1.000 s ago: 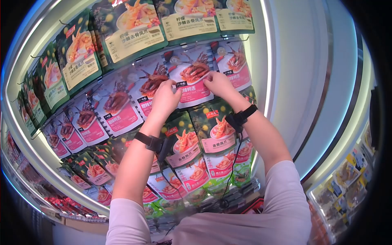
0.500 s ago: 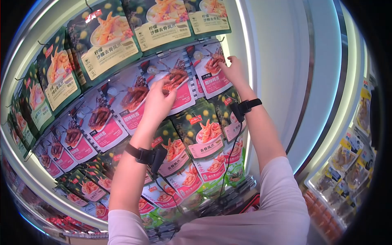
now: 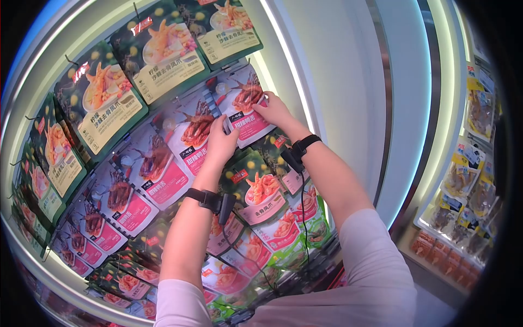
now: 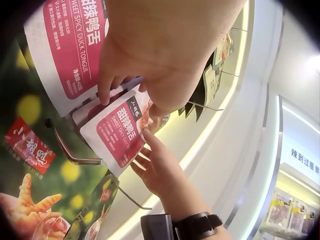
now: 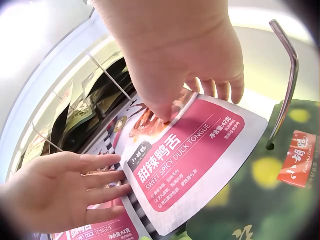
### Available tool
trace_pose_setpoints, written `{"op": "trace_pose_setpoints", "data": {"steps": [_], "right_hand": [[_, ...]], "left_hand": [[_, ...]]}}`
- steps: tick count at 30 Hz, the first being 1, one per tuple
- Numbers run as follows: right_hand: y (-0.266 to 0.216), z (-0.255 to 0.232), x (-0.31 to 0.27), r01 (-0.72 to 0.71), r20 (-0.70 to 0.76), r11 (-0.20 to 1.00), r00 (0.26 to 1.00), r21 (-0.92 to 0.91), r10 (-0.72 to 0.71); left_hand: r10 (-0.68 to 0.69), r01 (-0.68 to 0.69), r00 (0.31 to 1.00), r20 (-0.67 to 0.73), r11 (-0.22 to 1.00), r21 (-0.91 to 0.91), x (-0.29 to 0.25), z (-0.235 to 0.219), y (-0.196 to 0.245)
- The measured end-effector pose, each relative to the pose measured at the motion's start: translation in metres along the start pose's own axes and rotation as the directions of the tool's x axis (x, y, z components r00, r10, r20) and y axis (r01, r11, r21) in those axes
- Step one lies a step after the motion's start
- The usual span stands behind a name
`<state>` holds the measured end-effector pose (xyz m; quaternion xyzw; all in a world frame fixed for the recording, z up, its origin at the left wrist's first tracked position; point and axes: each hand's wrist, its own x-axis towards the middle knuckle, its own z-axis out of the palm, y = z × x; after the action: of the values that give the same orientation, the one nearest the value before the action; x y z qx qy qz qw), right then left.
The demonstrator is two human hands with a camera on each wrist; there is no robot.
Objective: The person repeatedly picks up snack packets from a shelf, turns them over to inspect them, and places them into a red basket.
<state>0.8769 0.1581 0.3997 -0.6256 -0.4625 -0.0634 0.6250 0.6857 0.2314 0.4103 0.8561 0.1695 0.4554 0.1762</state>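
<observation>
A pink and white pouch of sweet spicy duck tongue (image 3: pixel 251 129) hangs at the right end of its row. My right hand (image 3: pixel 279 114) pinches its right edge; in the right wrist view the thumb lies on the printed front (image 5: pixel 172 165) and the other fingers reach behind. My left hand (image 3: pixel 219 144) is at the left edge of that pouch, its fingers extended in the right wrist view, fingertips right at the edge. Part of another pouch (image 4: pixel 92 107) shows behind the front one in the left wrist view. More duck tongue pouches (image 3: pixel 166 182) hang to the left.
Green and cream chicken feet pouches (image 3: pixel 171 71) hang in the row above, and green ones with pink labels (image 3: pixel 261 201) below. Bare metal hooks (image 5: pixel 290 75) stick out near the hands. A lit white side panel (image 3: pixel 338 82) borders the rack on the right.
Half a second ago the left hand was off the pouches and the right hand was at this pouch's edge. Both hands have moved from the neighbouring pouch to this end one. The view has shifted right.
</observation>
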Motion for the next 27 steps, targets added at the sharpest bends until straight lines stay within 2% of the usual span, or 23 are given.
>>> {"op": "trace_pose_setpoints", "data": {"steps": [3,5,7,8,10,11,13,14,18,20,24,26,27], "right_hand": [[-0.004,0.001,0.002,0.077,0.009,0.995,0.997,-0.064,-0.077],[-0.002,0.001,0.004,0.081,0.045,0.996,0.996,-0.024,-0.08],[-0.007,0.003,0.003,0.097,-0.2,0.955,0.967,-0.281,-0.157],[-0.014,0.002,0.005,0.102,-0.195,0.954,0.967,-0.282,-0.161],[-0.032,-0.004,0.014,0.268,-0.307,0.913,0.88,-0.308,-0.362],[-0.039,-0.003,0.021,0.271,-0.305,0.912,0.88,-0.308,-0.364],[-0.053,0.0,0.037,0.366,-0.232,0.925,0.896,-0.103,-0.38],[-0.059,0.002,0.039,0.364,-0.219,0.927,0.901,-0.093,-0.375],[-0.06,0.021,0.057,0.393,-0.224,0.91,0.882,-0.136,-0.414],[-0.064,0.027,0.06,0.477,-0.298,0.869,0.817,-0.133,-0.494],[-0.065,0.038,0.064,0.42,-0.317,0.9,0.843,-0.116,-0.435],[-0.067,0.039,0.065,0.488,-0.366,0.86,0.781,-0.149,-0.506],[-0.067,0.04,0.064,0.488,-0.366,0.86,0.781,-0.148,-0.506]], "left_hand": [[0.005,-0.005,1.0,0.007,1.0,-0.002,0.002,0.004,-0.002],[0.003,-0.004,1.0,0.009,1.0,0.016,0.001,0.004,0.004],[-0.024,0.024,1.0,-0.012,1.0,0.013,-0.001,0.004,0.007],[-0.027,0.027,0.999,-0.018,1.0,0.012,0.0,0.004,0.007],[0.014,-0.011,0.999,-0.033,0.997,0.075,0.001,0.003,0.007],[0.013,-0.01,0.999,-0.037,0.997,0.075,0.002,0.002,0.009],[-0.023,0.023,0.999,-0.027,1.0,0.014,0.002,0.001,0.009],[-0.026,0.026,0.999,-0.032,1.0,0.014,0.004,0.002,0.006],[-0.021,0.021,1.0,-0.015,1.0,0.008,0.004,0.002,0.003],[-0.004,0.004,1.0,0.01,1.0,-0.005,0.004,0.001,0.004],[-0.03,0.029,0.998,0.046,0.999,0.031,0.003,-0.004,0.006],[-0.027,0.025,0.999,0.041,0.999,0.037,0.004,-0.004,0.004],[-0.02,0.018,0.999,0.039,0.999,0.041,0.005,-0.004,0.003]]}}
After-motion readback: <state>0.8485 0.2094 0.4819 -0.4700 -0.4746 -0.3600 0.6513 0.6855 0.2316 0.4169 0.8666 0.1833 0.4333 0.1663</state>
